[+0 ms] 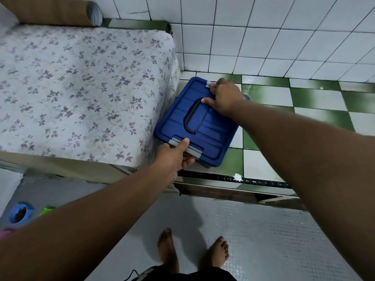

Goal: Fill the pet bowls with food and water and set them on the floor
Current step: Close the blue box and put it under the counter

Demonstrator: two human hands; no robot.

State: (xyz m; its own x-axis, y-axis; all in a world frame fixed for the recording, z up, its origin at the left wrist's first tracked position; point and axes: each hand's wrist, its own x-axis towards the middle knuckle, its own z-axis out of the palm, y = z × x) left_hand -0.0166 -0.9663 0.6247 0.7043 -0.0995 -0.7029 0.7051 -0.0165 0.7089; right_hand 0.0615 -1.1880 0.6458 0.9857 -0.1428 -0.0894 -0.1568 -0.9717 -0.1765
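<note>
At the far left edge, low on the grey floor (pixel 263 230), sits a blue bowl (pixel 20 212), with a green thing (pixel 47 209) beside it and a pink one (pixel 6 233) partly out of view. We take these for the pet dishes, parked out of the way until there is something to put in them. Whether the blue one holds anything we cannot tell.

Above them the floral mattress (pixel 81 88) fills the left half, with a cardboard tube (pixel 50 11) along its head end.

Our left hand (pixel 174 157) reaches to the near edge of the blue box (pixel 203 126). It grips the near latch (pixel 194 152), thumb on top and fingers curled beneath, as one would to lever a clip upward. The box stands on the checkered floor (pixel 314 98), tucked against the mattress side and close to the tiled wall (pixel 263 37), a storage corner. Its lid is on and its black handle (pixel 187 118) lies flat, unused, since we judge the aim is to open the box, not carry it.

Our right hand (pixel 223 98) spans the far edge, fingers pinching the far latch (pixel 209 84) while the thumb rests on the lid. Working both clips at once lets the lid come off evenly. We suppose the pet food is kept inside, so filling has not begun. Our bare feet (pixel 192 252) stand on the grey floor.
</note>
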